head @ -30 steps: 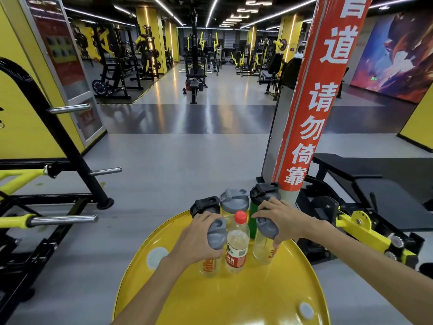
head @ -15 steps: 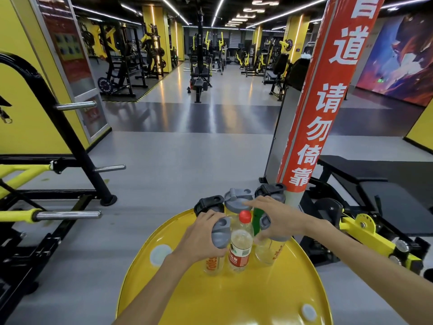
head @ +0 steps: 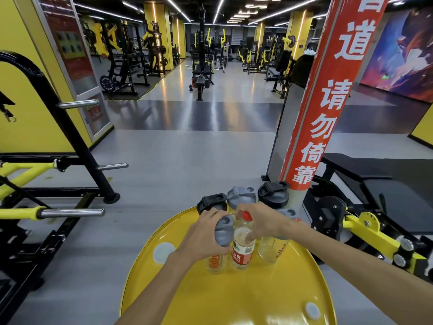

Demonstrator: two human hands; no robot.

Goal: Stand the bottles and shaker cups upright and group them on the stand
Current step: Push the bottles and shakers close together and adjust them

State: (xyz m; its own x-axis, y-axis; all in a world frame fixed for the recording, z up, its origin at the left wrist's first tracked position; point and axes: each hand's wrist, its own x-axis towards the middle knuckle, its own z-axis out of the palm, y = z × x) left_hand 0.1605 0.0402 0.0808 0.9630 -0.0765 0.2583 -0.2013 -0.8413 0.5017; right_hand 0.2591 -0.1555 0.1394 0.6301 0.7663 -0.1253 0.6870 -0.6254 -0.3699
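The red-capped bottle [head: 242,245] stands low in the middle of the frame on the yellow stand [head: 234,299]. My right hand [head: 260,222] pinches its neck; my left hand [head: 206,240] wraps the grey-lidded shaker cup [head: 221,242] touching it. I'm closing up the group; next, I'd judge, nudge both gently back toward the three cups behind [head: 241,200].

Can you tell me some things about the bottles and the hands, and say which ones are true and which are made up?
1. The bottle with the red cap stands upright on the yellow stand. True.
2. The left hand is resting flat on the stand. False: it is wrapped around a shaker cup with a grey lid.
3. The right hand reaches over the red-capped bottle. True.
4. All the lids are red. False: the shaker lids are grey or black; only one cap is red.
5. The bottles are lying on the floor. False: they are grouped together on the stand.
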